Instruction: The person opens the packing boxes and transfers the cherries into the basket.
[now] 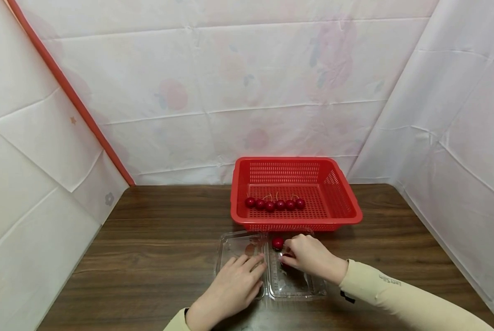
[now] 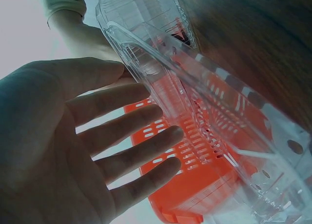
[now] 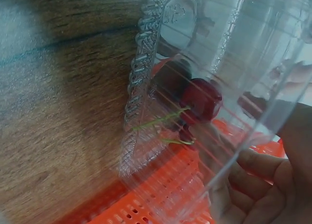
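Note:
A clear plastic clamshell box [image 1: 290, 294] lies unfolded in front of the basket, its lid half [image 1: 230, 240] on the left. My left hand [image 1: 234, 285] rests on the lid half, palm down, its fingers straight and a little spread. Inside the right half, my right hand [image 1: 311, 257] has thumb and fingers bent round a dark red cherry [image 3: 201, 101] near the bottom. The hand partly covers that cherry in the head view. A second cherry [image 1: 278, 243] sits behind it, towards the back of the box. Green stems [image 3: 161, 119] show through the plastic in the right wrist view.
A red perforated basket [image 1: 346, 202] stands directly behind the box. Several stemmed cherries [image 1: 269, 206] lie in a row along its front left. Dark wood tabletop [image 1: 156, 248] surrounds both, with white printed sheets [image 1: 214, 92] hanging at the back and sides.

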Tool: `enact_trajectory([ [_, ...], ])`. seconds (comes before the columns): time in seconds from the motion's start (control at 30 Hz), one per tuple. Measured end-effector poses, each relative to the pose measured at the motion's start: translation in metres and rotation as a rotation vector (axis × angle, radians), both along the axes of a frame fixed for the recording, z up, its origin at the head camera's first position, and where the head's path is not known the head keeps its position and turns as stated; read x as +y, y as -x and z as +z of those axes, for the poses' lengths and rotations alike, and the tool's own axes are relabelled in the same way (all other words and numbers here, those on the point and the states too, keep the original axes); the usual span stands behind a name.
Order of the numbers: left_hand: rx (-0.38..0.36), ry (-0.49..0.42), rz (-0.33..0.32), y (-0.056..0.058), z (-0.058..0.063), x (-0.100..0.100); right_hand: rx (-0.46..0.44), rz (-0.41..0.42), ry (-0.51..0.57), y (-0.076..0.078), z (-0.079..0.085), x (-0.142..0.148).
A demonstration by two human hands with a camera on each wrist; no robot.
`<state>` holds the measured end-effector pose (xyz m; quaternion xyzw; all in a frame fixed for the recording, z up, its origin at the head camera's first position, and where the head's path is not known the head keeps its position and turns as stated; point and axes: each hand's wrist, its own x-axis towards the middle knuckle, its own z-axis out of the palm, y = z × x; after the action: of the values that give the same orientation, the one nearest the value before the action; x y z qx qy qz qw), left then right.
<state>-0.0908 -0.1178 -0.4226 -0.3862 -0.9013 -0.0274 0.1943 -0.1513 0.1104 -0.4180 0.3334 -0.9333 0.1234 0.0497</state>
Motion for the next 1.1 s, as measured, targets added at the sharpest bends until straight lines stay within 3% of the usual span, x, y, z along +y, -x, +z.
enact_trajectory([
  [1.1,-0.029,0.021,0.007,-0.0011,0.0026,0.0000,0.077,0.029,-0.060,-0.0065,-0.0094,-0.0051],
])
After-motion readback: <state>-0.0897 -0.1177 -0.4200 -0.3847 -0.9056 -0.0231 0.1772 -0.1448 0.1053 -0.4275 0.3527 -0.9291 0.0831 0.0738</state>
